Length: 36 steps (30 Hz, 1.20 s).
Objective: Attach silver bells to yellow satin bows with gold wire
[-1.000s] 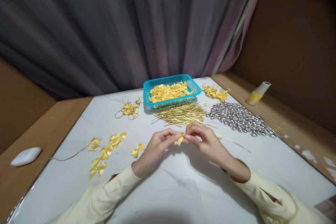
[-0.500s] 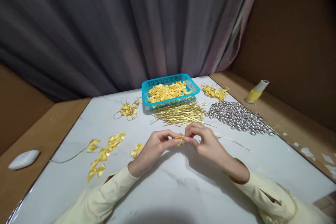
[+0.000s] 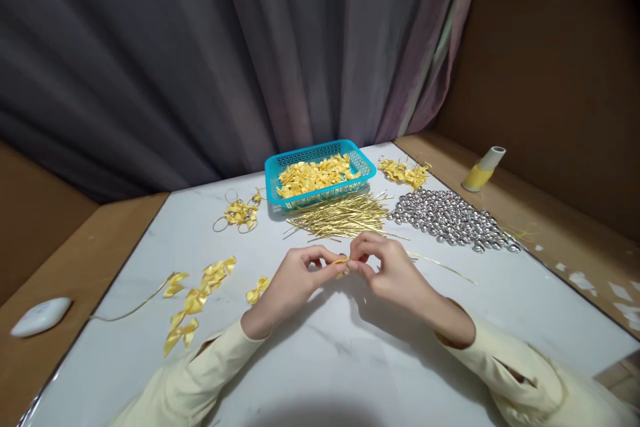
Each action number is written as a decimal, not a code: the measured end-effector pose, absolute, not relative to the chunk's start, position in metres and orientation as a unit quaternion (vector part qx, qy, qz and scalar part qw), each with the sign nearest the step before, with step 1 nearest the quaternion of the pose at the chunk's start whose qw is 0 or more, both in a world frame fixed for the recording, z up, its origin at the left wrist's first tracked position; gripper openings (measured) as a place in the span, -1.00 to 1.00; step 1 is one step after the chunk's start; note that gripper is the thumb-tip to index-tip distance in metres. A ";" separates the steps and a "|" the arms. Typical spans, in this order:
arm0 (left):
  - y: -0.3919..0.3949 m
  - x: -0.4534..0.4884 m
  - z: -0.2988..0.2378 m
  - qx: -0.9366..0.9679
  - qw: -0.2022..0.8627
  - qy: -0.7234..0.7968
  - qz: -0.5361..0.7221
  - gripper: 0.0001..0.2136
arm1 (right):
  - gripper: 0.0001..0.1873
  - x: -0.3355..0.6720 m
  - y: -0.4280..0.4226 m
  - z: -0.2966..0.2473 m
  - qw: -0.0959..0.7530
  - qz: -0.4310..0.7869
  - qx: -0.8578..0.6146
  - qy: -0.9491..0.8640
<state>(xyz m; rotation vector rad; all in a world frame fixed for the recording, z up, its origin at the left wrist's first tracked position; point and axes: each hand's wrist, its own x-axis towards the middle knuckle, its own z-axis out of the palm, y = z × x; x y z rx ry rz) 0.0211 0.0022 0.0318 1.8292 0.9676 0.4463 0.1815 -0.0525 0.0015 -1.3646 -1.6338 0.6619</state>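
One yellow ribbon piece [image 3: 342, 261], left hand [image 3: 290, 281] and right hand [image 3: 397, 273] pinched closed on it, likely for control; gold strands [image 3: 343, 216] nearby, presumably for reach.

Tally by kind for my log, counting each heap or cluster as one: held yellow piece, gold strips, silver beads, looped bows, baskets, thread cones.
Held yellow ribbon piece: 1
Heap of gold strips: 1
Heap of silver beads: 1
Clusters of looped yellow bows: 2
Turquoise basket: 1
Cone with yellow thread: 1
Total: 7
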 end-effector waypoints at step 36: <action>0.001 0.016 0.028 0.662 0.593 0.405 0.215 -0.85 | -0.91 0.184 -0.058 0.004 0.411 0.137 -0.523 -0.734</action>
